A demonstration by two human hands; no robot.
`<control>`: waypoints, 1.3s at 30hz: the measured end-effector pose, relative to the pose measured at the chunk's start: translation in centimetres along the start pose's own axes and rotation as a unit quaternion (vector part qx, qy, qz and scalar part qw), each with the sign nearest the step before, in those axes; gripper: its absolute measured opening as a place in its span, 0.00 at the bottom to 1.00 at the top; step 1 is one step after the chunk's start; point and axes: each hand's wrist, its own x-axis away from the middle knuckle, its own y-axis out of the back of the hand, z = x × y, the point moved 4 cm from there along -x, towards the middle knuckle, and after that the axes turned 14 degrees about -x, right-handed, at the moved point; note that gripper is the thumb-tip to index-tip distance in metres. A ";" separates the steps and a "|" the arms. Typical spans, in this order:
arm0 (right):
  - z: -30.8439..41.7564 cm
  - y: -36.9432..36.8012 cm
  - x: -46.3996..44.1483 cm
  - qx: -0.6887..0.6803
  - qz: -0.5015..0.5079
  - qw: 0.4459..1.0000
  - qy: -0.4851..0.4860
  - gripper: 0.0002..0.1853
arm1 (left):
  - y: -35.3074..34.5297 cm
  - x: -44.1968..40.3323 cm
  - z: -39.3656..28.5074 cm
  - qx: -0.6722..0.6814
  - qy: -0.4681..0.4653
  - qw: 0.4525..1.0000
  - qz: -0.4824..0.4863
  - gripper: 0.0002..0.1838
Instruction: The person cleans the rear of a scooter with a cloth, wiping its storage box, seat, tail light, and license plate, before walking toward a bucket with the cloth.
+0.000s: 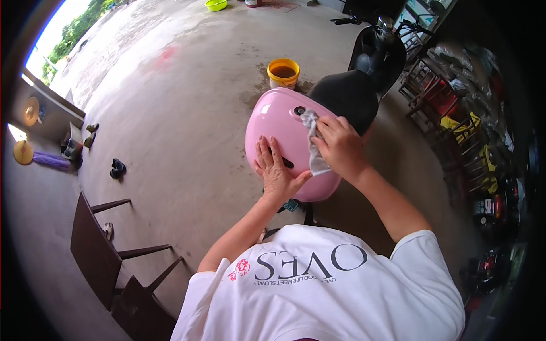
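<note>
Fingers of the left hand lie spread on the pink case and grip nothing, while those of the right hand are bent around a pale grey cloth. From my distant place I look through the head camera and go from left to right. At the near left I see a brown chair, and farther behind it a pair of dark shoes on the concrete floor. In the middle is the pink case, at the near end of the black seat. The left palm rests upon it, beside a dark slot. To the right of this hand, the cloth touches the case, its upper end just beside a round black lock. Beyond the case stands a yellow bucket with brown liquid. At the far right I see the front of the scooter, then, nearer, some wooden chairs.
</note>
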 end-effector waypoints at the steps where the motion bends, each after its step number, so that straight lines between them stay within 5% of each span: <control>1: 0.5 -1.0 -1.3 0.028 0.014 0.999 -0.014 0.16 | 0.1 0.0 0.1 0.004 -0.003 1.000 -0.008 0.70; 6: 2.0 -1.8 0.6 0.095 -0.005 0.995 -0.029 0.15 | -0.2 -0.2 0.4 0.018 -0.008 1.000 0.022 0.71; 8: 2.5 -1.9 3.8 0.087 -0.043 0.995 0.038 0.22 | -0.2 -0.3 0.7 0.033 -0.021 0.999 0.025 0.71; 9: 2.1 -2.4 5.8 0.065 -0.042 0.997 0.022 0.28 | 0.2 -0.2 0.7 0.046 -0.037 0.998 0.025 0.72; 16: -2.9 -2.2 11.1 -0.096 -0.243 0.947 -0.186 0.27 | 0.9 -0.4 0.3 0.016 -0.059 0.997 0.049 0.70; 21: -5.3 0.6 3.6 -0.158 -0.300 0.935 -0.100 0.23 | 0.6 -0.5 1.3 0.009 -0.072 0.997 0.040 0.71; 24: -4.4 0.5 3.0 -0.103 -0.173 0.973 -0.113 0.25 | 0.3 -0.7 1.7 0.024 -0.064 0.997 0.039 0.73; 31: -1.8 -6.1 15.7 -0.090 -0.216 0.952 -0.196 0.32 | 0.8 -0.9 1.9 0.058 -0.064 0.995 0.048 0.71; 37: -3.5 -9.0 20.4 -0.262 -0.235 0.916 -0.194 0.30 | 1.7 -1.1 1.1 0.135 -0.056 0.988 0.053 0.62; 39: -5.2 -7.8 20.5 -0.414 -0.253 0.834 -0.262 0.23 | 1.8 -1.5 -0.1 0.147 -0.034 0.987 0.063 0.59</control>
